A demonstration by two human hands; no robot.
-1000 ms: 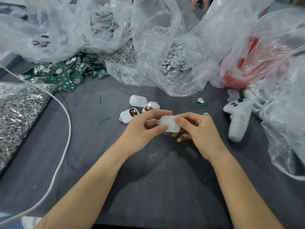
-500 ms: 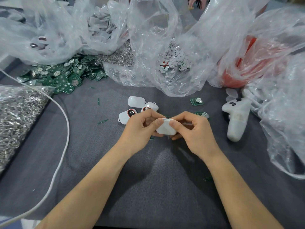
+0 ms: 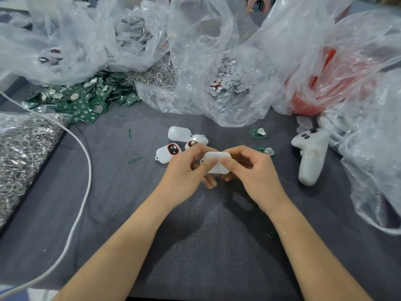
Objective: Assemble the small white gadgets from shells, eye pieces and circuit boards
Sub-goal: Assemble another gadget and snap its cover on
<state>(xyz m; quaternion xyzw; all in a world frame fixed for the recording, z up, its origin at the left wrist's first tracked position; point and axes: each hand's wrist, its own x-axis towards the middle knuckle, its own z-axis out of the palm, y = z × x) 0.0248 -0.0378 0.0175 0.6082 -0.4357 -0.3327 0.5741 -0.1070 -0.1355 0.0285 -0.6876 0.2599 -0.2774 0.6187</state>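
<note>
I see both hands meeting over the middle of the grey table; between them is a white gadget, held just above the cloth, its plain rounded face turned up towards me; my left hand grips its left end, thumb laid on top; my right hand grips the right end, its fingers curled over the far edge and its thumb pressed on top beside the left one. Just beyond the left hand lie three more white pieces: a plain shell and two gadgets with eyes showing dark, red-ringed windows; two loose circuit boards sit beyond the right hand; a heap of green boards lies far left; a clear bag of small white discs stands behind; a white cable curves along the left.
</note>
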